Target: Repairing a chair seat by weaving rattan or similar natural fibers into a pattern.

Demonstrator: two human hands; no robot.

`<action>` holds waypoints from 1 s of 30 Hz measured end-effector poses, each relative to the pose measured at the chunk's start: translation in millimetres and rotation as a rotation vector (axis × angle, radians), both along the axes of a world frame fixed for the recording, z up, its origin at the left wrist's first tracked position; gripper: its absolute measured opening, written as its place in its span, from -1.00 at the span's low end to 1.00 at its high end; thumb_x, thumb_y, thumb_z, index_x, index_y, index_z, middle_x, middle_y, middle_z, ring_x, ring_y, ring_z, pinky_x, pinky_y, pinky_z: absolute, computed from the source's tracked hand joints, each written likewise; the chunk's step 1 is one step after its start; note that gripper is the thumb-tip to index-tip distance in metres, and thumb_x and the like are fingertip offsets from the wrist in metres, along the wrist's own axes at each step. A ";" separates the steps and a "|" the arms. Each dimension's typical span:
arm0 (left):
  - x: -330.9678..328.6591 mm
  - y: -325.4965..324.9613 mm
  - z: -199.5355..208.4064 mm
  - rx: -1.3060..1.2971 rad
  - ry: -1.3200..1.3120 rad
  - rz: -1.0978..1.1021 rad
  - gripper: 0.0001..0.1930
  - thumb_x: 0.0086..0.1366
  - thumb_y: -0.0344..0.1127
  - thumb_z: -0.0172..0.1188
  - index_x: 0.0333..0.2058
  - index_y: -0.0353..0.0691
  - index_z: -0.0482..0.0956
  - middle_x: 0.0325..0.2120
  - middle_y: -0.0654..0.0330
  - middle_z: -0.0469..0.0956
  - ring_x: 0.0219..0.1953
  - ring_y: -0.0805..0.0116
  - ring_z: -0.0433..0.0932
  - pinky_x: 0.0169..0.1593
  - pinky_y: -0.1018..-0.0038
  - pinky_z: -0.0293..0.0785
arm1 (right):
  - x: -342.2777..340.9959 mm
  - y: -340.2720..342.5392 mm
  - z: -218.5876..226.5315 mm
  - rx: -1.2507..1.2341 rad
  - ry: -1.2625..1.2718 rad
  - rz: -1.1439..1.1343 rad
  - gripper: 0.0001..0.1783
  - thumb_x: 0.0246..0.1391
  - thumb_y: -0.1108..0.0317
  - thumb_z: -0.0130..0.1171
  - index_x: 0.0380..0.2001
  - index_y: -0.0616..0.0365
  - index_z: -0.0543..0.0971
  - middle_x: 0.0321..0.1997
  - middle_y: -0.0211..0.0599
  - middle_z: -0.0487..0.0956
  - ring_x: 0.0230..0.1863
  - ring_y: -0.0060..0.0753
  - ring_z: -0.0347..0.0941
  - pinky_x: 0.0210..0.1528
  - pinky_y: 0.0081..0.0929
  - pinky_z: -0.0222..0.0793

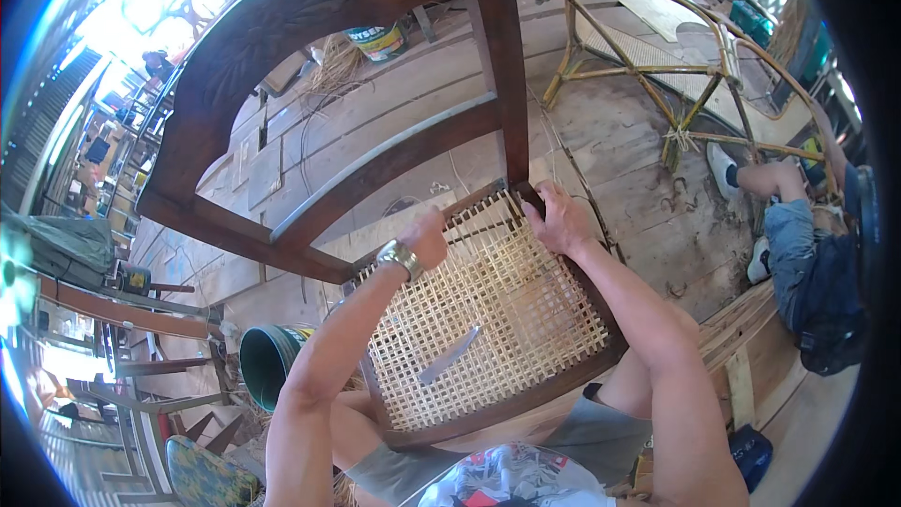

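Observation:
A dark wooden chair (380, 145) lies before me, its carved back away from me and its seat over my legs. Pale woven cane (488, 319) fills the seat in an open grid; looser strands show along the rear rail. My left hand (428, 238), with a metal watch at its wrist, is closed above the rear left of the weave; what its fingers hold is hidden. At the rear right corner, my right hand (563, 221) grips the seat frame beside the back post, thumb toward the cane. A flat grey blade-like piece (450, 355) rests on the weave.
A green bucket (267, 366) stands left of the seat. Beyond the chair back are another bucket (378, 41) and loose fibre strands. A bamboo-like frame (657, 70) stands at the far right. Another person's leg (774, 183) is at the right, on the plank floor.

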State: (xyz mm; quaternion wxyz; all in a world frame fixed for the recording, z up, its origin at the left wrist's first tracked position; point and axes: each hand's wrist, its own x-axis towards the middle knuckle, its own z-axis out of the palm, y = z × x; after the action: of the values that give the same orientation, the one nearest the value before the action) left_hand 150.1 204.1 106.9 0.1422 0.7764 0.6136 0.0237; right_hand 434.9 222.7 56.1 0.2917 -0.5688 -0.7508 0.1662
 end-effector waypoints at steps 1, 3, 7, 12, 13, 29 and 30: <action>-7.9 4.9 -1.8 -0.050 -0.020 0.042 -0.74 0.16 -0.45 0.22 -0.17 -0.24 0.43 -0.37 0.04 0.62 -0.27 0.05 0.62 -0.17 0.23 0.51 | -2.0 2.9 -1.7 0.023 0.004 0.012 -0.58 0.22 0.10 0.11 -0.02 0.20 0.43 -0.09 0.08 0.57 -0.12 0.20 0.57 -0.09 -0.01 0.51; -21.4 10.6 -6.5 -0.104 -0.050 0.081 -0.75 0.17 -0.43 0.25 -0.19 -0.24 0.43 -0.37 0.06 0.62 -0.29 0.13 0.62 -0.19 0.27 0.51 | -0.3 2.2 -3.4 0.042 -0.002 0.020 -0.57 0.23 0.08 0.10 -0.02 0.20 0.43 -0.09 0.08 0.57 -0.13 0.20 0.57 -0.09 -0.01 0.50; -64.8 7.1 -28.9 -0.434 -0.740 0.039 -0.70 0.14 -0.43 0.38 -0.26 -0.21 0.40 -0.38 0.25 0.59 -0.32 0.50 0.54 -0.21 0.51 0.52 | -0.9 4.5 -7.3 0.050 0.018 0.026 -0.55 0.24 0.05 0.10 -0.03 0.20 0.43 -0.10 0.08 0.57 -0.14 0.21 0.57 -0.10 0.00 0.51; -64.5 -2.3 -31.5 -0.464 -1.043 0.057 -0.71 0.21 -0.40 0.36 -0.18 -0.22 0.40 -0.32 0.26 0.59 -0.26 0.51 0.54 -0.14 0.52 0.52 | -1.0 2.6 2.2 0.037 -0.012 0.013 -0.56 0.25 0.05 0.09 -0.03 0.20 0.41 -0.12 0.10 0.57 -0.15 0.21 0.57 -0.14 0.01 0.51; -64.7 -0.6 -28.0 -0.434 -0.903 0.048 -0.67 0.21 -0.36 0.37 -0.14 -0.24 0.42 -0.33 0.25 0.60 -0.28 0.50 0.56 -0.16 0.51 0.52 | -2.1 2.2 2.2 0.040 -0.010 0.016 -0.56 0.25 0.05 0.09 -0.03 0.20 0.41 -0.12 0.10 0.57 -0.15 0.21 0.57 -0.14 0.01 0.51; -11.7 8.3 4.3 -0.109 -0.192 0.054 -0.88 0.21 -0.25 0.30 -0.38 -0.15 0.65 -0.38 0.18 0.65 -0.29 0.27 0.61 -0.17 0.34 0.51 | 2.5 2.5 -3.4 -0.020 -0.034 -0.013 -0.55 0.25 0.03 0.07 -0.03 0.20 0.43 -0.09 0.10 0.58 -0.11 0.21 0.57 -0.08 0.01 0.49; -21.3 3.6 -2.0 -0.107 -0.184 0.057 -0.88 0.21 -0.25 0.30 -0.38 -0.15 0.65 -0.38 0.18 0.65 -0.29 0.27 0.61 -0.17 0.34 0.51 | -2.0 0.9 1.0 -0.020 -0.041 -0.014 -0.55 0.25 0.03 0.07 -0.03 0.19 0.43 -0.10 0.09 0.58 -0.12 0.21 0.57 -0.10 0.02 0.50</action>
State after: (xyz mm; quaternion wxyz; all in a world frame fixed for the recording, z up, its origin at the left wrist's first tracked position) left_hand 128.8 207.7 104.9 0.2384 0.7445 0.6200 0.0661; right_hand 432.9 223.6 57.2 0.2718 -0.5802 -0.7509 0.1599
